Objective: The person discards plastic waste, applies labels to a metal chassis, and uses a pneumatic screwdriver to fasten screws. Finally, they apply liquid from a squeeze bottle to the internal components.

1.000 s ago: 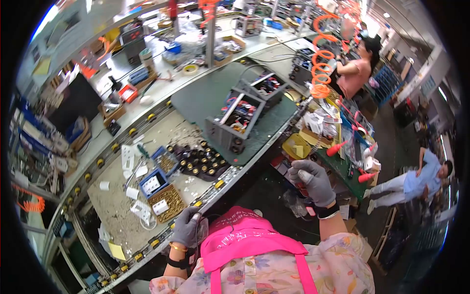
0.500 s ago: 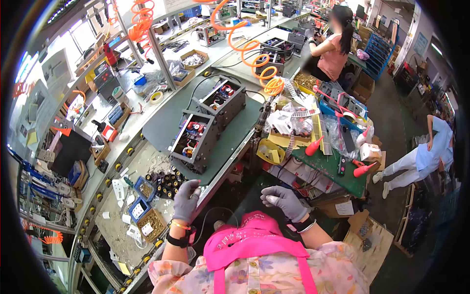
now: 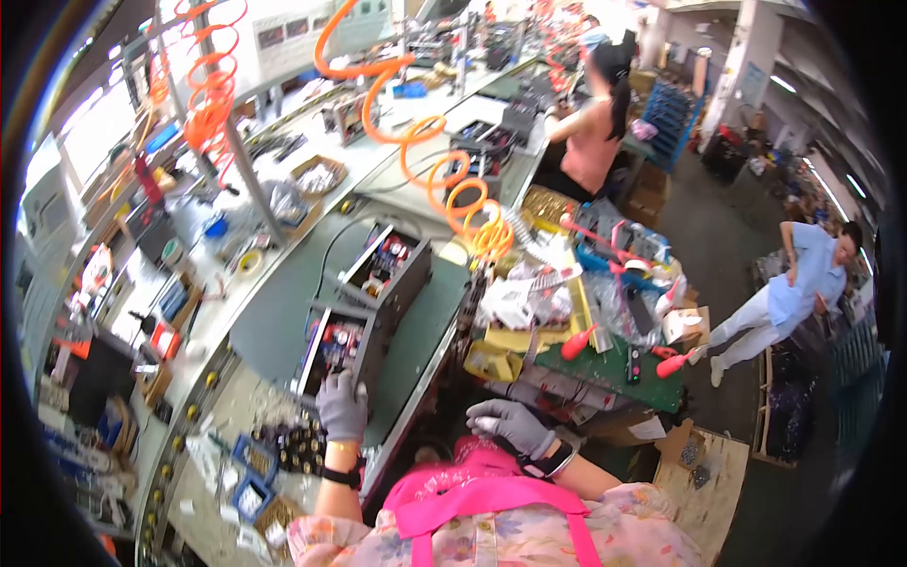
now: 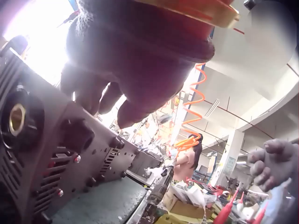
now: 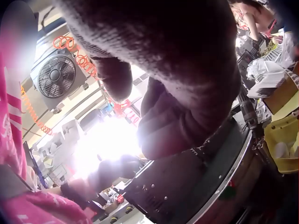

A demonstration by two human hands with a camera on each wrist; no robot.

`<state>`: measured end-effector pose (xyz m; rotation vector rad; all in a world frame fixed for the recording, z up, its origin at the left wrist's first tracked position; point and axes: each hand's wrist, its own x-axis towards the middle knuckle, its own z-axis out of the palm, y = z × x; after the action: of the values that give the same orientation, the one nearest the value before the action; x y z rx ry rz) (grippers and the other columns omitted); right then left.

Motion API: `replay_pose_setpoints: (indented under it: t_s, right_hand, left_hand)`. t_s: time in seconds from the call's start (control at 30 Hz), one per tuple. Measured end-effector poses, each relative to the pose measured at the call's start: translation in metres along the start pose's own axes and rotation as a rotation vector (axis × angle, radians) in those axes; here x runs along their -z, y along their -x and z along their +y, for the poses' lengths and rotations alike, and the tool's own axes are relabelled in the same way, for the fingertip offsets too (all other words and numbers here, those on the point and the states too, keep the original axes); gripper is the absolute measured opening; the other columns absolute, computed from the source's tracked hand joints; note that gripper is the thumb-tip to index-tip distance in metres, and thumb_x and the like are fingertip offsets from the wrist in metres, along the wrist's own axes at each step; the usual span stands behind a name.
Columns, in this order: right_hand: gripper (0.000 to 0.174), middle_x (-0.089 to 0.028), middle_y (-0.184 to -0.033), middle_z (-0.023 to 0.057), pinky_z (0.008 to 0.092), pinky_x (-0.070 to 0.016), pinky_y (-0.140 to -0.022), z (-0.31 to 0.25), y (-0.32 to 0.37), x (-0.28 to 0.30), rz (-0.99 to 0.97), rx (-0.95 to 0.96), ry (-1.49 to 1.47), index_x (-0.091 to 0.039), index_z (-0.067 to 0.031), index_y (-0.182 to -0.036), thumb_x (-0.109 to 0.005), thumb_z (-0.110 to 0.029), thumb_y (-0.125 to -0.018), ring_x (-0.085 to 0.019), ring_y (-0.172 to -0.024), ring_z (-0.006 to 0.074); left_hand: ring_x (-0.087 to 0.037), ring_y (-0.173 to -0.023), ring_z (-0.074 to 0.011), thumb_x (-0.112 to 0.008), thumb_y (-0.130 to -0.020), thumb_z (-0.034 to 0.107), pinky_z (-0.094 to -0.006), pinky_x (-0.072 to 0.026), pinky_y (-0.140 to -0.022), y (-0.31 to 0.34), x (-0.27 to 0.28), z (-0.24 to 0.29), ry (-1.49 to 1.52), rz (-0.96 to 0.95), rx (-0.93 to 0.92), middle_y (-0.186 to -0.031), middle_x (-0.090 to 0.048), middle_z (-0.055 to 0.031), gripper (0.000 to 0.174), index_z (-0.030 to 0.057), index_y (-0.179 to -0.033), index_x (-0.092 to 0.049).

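Note:
My left hand (image 3: 342, 411) in a grey glove rests at the near end of a dark metal machine case (image 3: 381, 345). In the left wrist view its fingers lie along the top edge of the vented panel (image 4: 100, 144). The case has an open top, with coloured wires and parts inside. A second such case (image 3: 406, 274) stands right behind it on the green mat (image 3: 274, 326). Over the front of the pink apron (image 3: 491, 482), my gloved right hand (image 3: 515, 427) hangs in the air, its fingers loosely bent and holding nothing.
Dark knobs with brass centres (image 3: 298, 449) and blue parts boxes (image 3: 250, 501) lie on the bench at left. On the right, a cluttered green side table (image 3: 605, 373) carries red-tipped bottles. An orange coiled hose (image 3: 439, 180) hangs above. Two people are farther off.
My left hand has moved forward from beside the knobs to the nearer case. The right hand has come in toward the apron, then stayed there. The head view has turned.

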<state>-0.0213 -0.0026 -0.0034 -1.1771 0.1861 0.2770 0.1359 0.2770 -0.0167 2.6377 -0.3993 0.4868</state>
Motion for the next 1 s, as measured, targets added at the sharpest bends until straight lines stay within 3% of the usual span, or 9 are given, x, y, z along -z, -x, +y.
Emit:
replay_pose_setpoints:
  t_s: [0.23,0.3,0.4,0.6,0.67,0.73,0.8,0.87,1.0]
  right_hand:
    - [0.029,-0.063,-0.103,0.0084,0.0271,-0.0505,-0.082,-0.018,-0.094,-0.019,-0.017,-0.057,0.166,-0.055,-0.0007,-0.117,-0.058,-0.012,-0.091,-0.061,-0.091,0.0138]
    - [0.026,-0.063,-0.096,0.0027,0.0237,-0.0497,-0.074,-0.009,-0.125,-0.023,-0.067,0.004,0.154,-0.058,-0.0022,-0.114,-0.060,-0.012,-0.090,-0.059,-0.082,0.0090]
    - [0.024,-0.063,-0.097,0.0026,0.0234,-0.0489,-0.074,-0.025,-0.166,-0.034,-0.049,0.075,0.251,-0.060,-0.0021,-0.110,-0.061,-0.010,-0.088,-0.058,-0.083,0.0085]
    - [0.038,-0.062,-0.103,0.0101,0.0337,-0.0483,-0.085,-0.065,-0.266,-0.022,0.139,0.507,0.912,-0.062,-0.0092,-0.110,-0.069,-0.007,-0.073,-0.060,-0.095,0.0230]
    - [0.046,-0.058,-0.110,0.0119,0.0396,-0.0407,-0.096,-0.076,-0.293,-0.020,0.179,0.702,1.292,-0.061,-0.0114,-0.111,-0.072,-0.012,-0.066,-0.054,-0.105,0.0291]
    - [0.048,-0.057,-0.112,0.0089,0.0420,-0.0307,-0.103,-0.079,-0.319,-0.017,0.084,0.753,1.505,-0.063,-0.0143,-0.110,-0.074,-0.018,-0.064,-0.051,-0.109,0.0286]
    - [0.042,-0.060,-0.104,0.0055,0.0387,-0.0409,-0.094,-0.082,-0.340,-0.005,-0.155,0.673,1.429,-0.067,-0.0147,-0.103,-0.074,-0.012,-0.062,-0.052,-0.104,0.0283]
    - [0.039,-0.062,-0.092,0.0018,0.0374,-0.0432,-0.088,-0.091,-0.348,-0.004,-0.232,0.664,1.401,-0.070,-0.0164,-0.097,-0.074,-0.008,-0.059,-0.053,-0.094,0.0252]
    - [0.036,-0.062,-0.089,0.0013,0.0435,-0.0338,-0.099,-0.094,-0.366,0.000,-0.451,0.591,1.324,-0.071,-0.0232,-0.097,-0.074,-0.016,-0.062,-0.054,-0.094,0.0259]
  left_hand:
    - [-0.060,-0.078,-0.0284,-0.065,-0.078,0.027,-0.0392,-0.0492,-0.063,-0.003,-0.036,-0.021,-0.230,-0.185,0.007,-0.088,-0.057,-0.0098,0.048,0.0095,-0.118,-0.046]
    - [-0.060,-0.077,-0.0304,-0.064,-0.079,0.026,-0.0417,-0.0490,-0.062,-0.005,-0.033,-0.024,-0.132,-0.239,0.020,-0.088,-0.058,-0.0109,0.047,0.0089,-0.118,-0.046]
    - [-0.060,-0.073,-0.0341,-0.067,-0.075,0.023,-0.0455,-0.0471,-0.061,-0.005,-0.032,-0.030,0.012,-0.237,0.022,-0.082,-0.060,-0.0121,0.045,0.0097,-0.114,-0.049]
    - [-0.062,-0.076,-0.0308,-0.063,-0.078,0.027,-0.0430,-0.0483,-0.060,0.000,0.008,-0.054,0.115,-0.387,-0.079,-0.090,-0.063,-0.0089,0.047,0.0118,-0.120,-0.050]
    - [-0.063,-0.076,-0.0297,-0.063,-0.077,0.026,-0.0417,-0.0488,-0.061,0.003,0.023,-0.066,0.091,-0.428,-0.069,-0.090,-0.063,-0.0081,0.044,0.0126,-0.118,-0.052]
    - [-0.062,-0.074,-0.0279,-0.065,-0.075,0.025,-0.0398,-0.0488,-0.061,0.000,0.029,-0.071,0.090,-0.355,-0.050,-0.088,-0.063,-0.0064,0.040,0.0145,-0.112,-0.055]
    - [-0.062,-0.073,-0.0271,-0.066,-0.073,0.023,-0.0395,-0.0477,-0.059,-0.003,0.024,-0.074,-0.011,-0.291,0.020,-0.086,-0.063,-0.0059,0.037,0.0155,-0.108,-0.057]
    - [-0.057,-0.067,-0.0271,-0.068,-0.071,0.018,-0.0398,-0.0447,-0.056,-0.008,0.012,-0.085,-0.124,-0.155,0.084,-0.074,-0.057,-0.0057,0.034,0.0189,-0.103,-0.060]
    - [-0.055,-0.066,-0.0271,-0.069,-0.069,0.015,-0.0398,-0.0441,-0.057,-0.044,0.007,-0.107,-0.149,-0.036,0.169,-0.071,-0.053,-0.0062,0.033,0.0218,-0.101,-0.063]
